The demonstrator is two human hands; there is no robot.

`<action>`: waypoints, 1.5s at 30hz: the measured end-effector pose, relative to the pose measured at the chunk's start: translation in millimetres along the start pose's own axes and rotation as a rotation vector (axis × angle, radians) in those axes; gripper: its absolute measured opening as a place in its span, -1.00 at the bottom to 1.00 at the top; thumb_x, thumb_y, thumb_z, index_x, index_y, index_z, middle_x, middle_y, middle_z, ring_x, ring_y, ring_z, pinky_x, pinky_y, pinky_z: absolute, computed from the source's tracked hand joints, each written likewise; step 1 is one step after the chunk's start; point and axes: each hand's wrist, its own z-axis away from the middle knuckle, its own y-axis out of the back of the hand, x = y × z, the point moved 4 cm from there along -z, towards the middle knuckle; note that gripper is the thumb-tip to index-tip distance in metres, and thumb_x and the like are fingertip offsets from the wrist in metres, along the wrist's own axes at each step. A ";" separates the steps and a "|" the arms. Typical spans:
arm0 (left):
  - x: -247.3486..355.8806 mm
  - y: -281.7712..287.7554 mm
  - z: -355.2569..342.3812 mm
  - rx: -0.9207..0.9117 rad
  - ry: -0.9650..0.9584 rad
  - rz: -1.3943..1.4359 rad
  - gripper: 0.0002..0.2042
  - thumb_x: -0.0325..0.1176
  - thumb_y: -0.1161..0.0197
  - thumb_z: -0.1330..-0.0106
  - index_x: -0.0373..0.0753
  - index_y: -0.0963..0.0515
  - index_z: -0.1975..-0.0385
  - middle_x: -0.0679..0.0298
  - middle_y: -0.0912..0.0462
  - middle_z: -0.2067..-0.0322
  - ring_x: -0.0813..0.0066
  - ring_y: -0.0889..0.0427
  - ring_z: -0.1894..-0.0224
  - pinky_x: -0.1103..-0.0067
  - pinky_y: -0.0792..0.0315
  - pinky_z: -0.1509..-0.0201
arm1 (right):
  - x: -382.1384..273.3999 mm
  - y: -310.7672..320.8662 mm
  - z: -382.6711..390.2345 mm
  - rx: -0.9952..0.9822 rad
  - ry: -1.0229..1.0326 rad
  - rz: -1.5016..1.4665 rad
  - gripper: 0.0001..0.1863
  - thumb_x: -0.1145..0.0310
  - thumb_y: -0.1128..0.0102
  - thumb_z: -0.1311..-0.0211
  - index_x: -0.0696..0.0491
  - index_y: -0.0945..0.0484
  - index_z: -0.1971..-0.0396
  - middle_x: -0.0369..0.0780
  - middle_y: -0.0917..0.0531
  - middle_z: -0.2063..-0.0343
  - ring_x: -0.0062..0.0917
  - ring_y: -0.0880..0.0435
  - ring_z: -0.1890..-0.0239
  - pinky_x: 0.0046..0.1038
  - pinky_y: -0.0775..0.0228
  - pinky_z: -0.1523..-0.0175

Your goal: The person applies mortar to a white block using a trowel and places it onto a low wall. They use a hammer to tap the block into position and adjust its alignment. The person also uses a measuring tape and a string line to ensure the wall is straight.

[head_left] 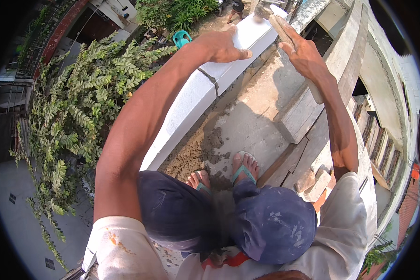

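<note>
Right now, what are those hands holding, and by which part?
The right hand grips a stick-like tool between its ends; the left hand lies spread on a white block.

Free gap between white block row (184, 109) and grey planks (299, 120)

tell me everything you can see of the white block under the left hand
The white block is long and straight-edged, possibly lightweight concrete, with a bright top and a shaded side. It lies lengthwise, end to end with another white block across an uneven dark grey joint. The left hand rests on it, thumb spread. Whether the wooden-handled tool near its far end touches it is unclear.
</note>
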 end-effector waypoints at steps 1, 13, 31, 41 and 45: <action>-9.6 -0.6 1.0 -0.030 0.000 0.077 -0.10 0.25 -0.25 -0.30 -0.32 -0.24 -0.47 -0.10 -0.76 0.10 -0.13 -0.76 0.04 0.17 -0.63 -0.14 | 6.3 1.4 1.6 0.028 0.016 0.006 -0.38 0.11 -0.08 -0.51 -0.21 -0.25 -0.52 0.10 -0.67 -0.10 0.06 -0.67 -0.14 0.00 -0.51 -0.27; -77.4 -11.8 46.3 -0.095 0.036 0.522 -0.42 0.20 -0.37 -0.34 -0.36 -0.75 0.37 0.17 -0.70 0.51 0.34 -0.67 0.44 0.39 -0.61 0.29 | -39.1 9.9 49.7 0.300 0.361 -0.269 -0.40 0.14 -0.23 -0.48 0.01 -0.41 -0.43 0.04 -0.69 -0.13 -0.14 -0.70 -0.13 -0.23 -0.51 -0.25; -74.4 -15.2 48.5 -0.029 -0.008 0.369 -0.42 0.20 -0.31 -0.40 -0.30 -0.71 0.54 0.13 -0.58 0.64 0.31 -0.53 0.51 0.23 -0.45 0.25 | -47.0 4.6 59.4 -0.171 0.285 0.066 -0.49 0.34 -0.22 -0.50 -0.01 -0.43 -0.40 0.06 -0.69 -0.11 -0.06 -0.69 -0.17 -0.20 -0.50 -0.25; -69.6 -10.9 54.0 -0.063 0.022 0.291 -0.44 0.17 -0.28 -0.43 -0.34 -0.76 0.38 0.03 -0.69 0.52 0.25 -0.62 0.42 0.24 -0.50 0.16 | -43.5 -2.4 54.9 -0.208 0.359 0.145 -0.38 0.20 -0.18 -0.53 0.00 -0.32 -0.50 -0.01 -0.66 -0.20 -0.19 -0.66 -0.23 -0.09 -0.46 -0.36; -65.5 -8.7 55.0 -0.114 0.018 0.323 -0.46 0.15 -0.26 -0.45 -0.31 -0.79 0.29 0.03 -0.72 0.47 0.23 -0.64 0.40 0.23 -0.52 0.13 | -55.3 14.6 69.1 0.116 0.460 -0.242 -0.49 0.24 -0.21 -0.51 0.02 -0.43 -0.37 0.05 -0.72 -0.02 -0.01 -0.69 -0.08 -0.13 -0.53 -0.18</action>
